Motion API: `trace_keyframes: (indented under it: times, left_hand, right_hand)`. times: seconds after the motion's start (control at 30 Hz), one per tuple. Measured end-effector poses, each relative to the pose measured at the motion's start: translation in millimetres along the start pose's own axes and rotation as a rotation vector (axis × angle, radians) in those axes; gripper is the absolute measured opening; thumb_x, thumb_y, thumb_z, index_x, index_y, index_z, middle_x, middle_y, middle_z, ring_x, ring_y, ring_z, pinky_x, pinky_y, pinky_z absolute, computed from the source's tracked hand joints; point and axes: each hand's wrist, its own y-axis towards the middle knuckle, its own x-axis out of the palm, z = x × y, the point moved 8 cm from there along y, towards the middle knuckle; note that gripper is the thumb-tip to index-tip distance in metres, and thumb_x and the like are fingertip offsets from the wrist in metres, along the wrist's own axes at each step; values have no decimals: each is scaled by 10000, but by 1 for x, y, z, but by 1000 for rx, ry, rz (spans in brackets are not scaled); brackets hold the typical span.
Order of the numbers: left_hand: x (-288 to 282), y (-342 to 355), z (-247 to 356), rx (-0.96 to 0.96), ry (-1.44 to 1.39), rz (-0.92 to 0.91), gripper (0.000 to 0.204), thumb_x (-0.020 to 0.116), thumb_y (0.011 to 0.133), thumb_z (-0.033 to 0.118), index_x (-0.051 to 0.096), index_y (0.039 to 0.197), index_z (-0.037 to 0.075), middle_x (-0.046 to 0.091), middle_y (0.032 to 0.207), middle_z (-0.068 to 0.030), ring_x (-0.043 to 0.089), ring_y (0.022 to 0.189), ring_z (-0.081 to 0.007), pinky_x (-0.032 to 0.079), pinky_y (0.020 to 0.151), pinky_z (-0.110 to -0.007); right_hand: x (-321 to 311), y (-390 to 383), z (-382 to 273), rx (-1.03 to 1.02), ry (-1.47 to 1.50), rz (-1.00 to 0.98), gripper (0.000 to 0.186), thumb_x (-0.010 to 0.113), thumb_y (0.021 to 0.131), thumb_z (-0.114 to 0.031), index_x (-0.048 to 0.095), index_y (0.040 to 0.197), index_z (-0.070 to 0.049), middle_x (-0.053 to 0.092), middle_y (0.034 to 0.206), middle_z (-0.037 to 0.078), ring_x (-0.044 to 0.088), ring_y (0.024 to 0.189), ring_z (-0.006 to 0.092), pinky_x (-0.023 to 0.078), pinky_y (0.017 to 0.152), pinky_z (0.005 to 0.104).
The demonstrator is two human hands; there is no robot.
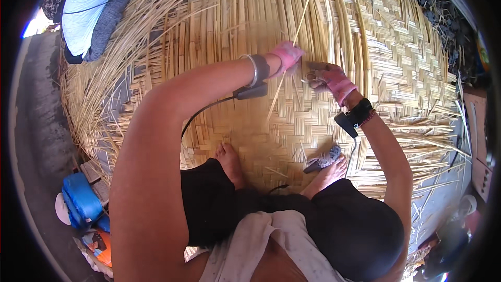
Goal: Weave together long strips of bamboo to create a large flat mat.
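Note:
A large mat of split strips [308, 117], woven in a slanting pattern, lies under my feet and hands. My left hand [286, 56], in a pink glove, is closed round a long pale strip [301, 18] that slants across the mat from far right to near left. Just to its right is my right hand [333, 81], also in a pink glove with dark, worn fingertips. Its fingers are bent together low over the weave; what they pinch, if anything, is too small to make out. Beyond both hands, long unwoven strips [229, 15] run away from me.
Beside my right foot rests a dark tool with a grey cloth-wrapped handle [327, 157]. Another person [99, 8] in a light blue top is at the far left by the mat's edge. A blue bag [82, 198] sits at the near left. Loose strip ends [422, 143] stick out at right.

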Motion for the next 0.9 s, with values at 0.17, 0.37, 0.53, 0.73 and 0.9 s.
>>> trace_keyframes:
  times: [0.17, 0.37, 0.53, 0.73, 0.9]
  left_hand:
    - [2, 14, 31, 573, 388, 35, 165, 518, 857, 189, 521, 797, 36, 515, 704, -56, 502, 571, -151, 402, 475, -297]
    - [7, -14, 36, 178, -124, -17, 231, 600, 826, 285, 558, 910, 74, 522, 727, -38, 511, 617, -141, 436, 553, -318]
    - [10, -60, 41, 133, -192, -137, 357, 615, 821, 317, 584, 1001, 11, 575, 923, -56, 557, 784, -155, 499, 682, -254]
    - [9, -92, 47, 287, -109, -140, 362, 604, 833, 286, 589, 1019, -23, 599, 918, -90, 589, 784, -170, 520, 716, -281]
    - [19, -111, 53, 321, -66, -236, 338, 596, 837, 298, 609, 938, -24, 568, 852, -68, 577, 752, -116, 525, 691, -255]
  right_hand:
    - [-3, 4, -19, -195, -317, 128, 282, 464, 852, -63, 563, 1115, -51, 630, 875, 78, 629, 679, 140, 517, 537, 244]
    - [-7, 0, -37, -175, -277, 100, 270, 439, 868, -66, 571, 1104, -64, 635, 899, 60, 625, 666, 121, 505, 507, 219]
    - [-7, 0, -12, -23, -480, -5, 242, 462, 870, -110, 574, 1072, -39, 634, 896, 84, 633, 650, 133, 504, 499, 246]
    - [42, 13, -7, -169, -1193, -492, 171, 484, 812, -98, 538, 936, 7, 607, 706, 103, 609, 566, 169, 501, 462, 286]
    - [29, 9, -2, 226, -948, -438, 286, 515, 805, -169, 460, 1048, -26, 575, 660, 63, 541, 463, 115, 480, 403, 235]
